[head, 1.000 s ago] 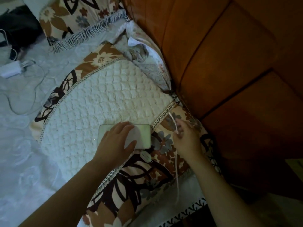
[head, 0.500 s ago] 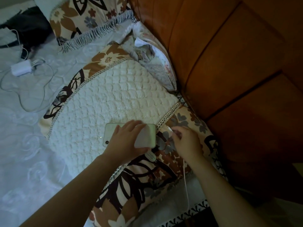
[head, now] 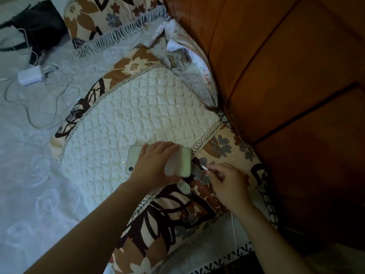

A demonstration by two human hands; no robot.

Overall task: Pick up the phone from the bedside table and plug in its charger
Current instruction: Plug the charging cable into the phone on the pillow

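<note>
A pale green phone [head: 182,163] lies face down on a quilted white pillow [head: 138,119], its camera end to the left. My left hand [head: 153,164] lies over its middle and grips it. My right hand [head: 227,181] pinches the white plug of the charger cable [head: 204,167] between thumb and fingers. The plug tip points at the phone's right end, a short gap away. The thin white cable [head: 234,232] trails down from under my right wrist.
The pillow's floral border [head: 173,214] lies under both hands. An orange padded headboard [head: 286,86] rises on the right. On the grey bedsheet at left lie a second white charger brick [head: 29,76] with a looped cable and a black bag [head: 43,24].
My right hand has turned the plug tip toward the phone and brought it closer to its right end. My left hand has stayed on the phone.
</note>
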